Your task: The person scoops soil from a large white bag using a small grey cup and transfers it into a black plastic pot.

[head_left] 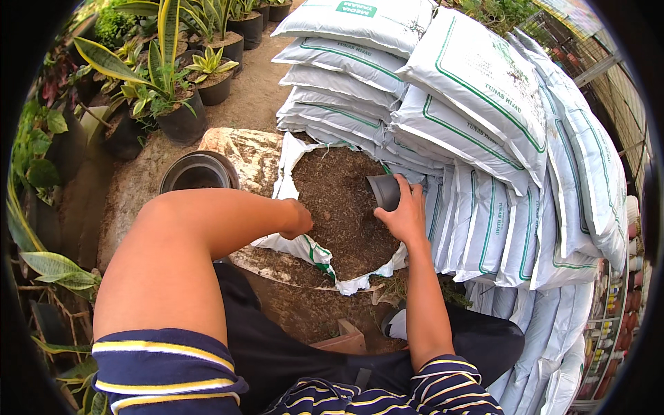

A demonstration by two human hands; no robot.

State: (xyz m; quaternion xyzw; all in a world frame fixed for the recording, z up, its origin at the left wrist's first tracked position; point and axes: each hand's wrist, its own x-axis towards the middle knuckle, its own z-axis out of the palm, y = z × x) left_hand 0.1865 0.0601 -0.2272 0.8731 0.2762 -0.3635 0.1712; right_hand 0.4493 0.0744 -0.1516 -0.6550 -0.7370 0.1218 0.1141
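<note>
An opened white sack of dark brown potting soil (335,200) stands in front of me, its torn rim (285,176) folded outward. My right hand (407,213) grips a small dark plastic plant pot (384,191) at the sack's right side. The pot is tilted, with its mouth toward the soil. Over the left part of the sack, my left hand (297,218) is curled closed by the soil; its fingers are mostly hidden, so what it holds, if anything, does not show.
Stacked full white sacks with green lines (477,90) rise at the right. Round dark pots (200,170) sit left of the open sack, on a soil-stained light sheet (242,149). Potted plants (181,111) line the left. A wooden piece (344,339) lies between my legs.
</note>
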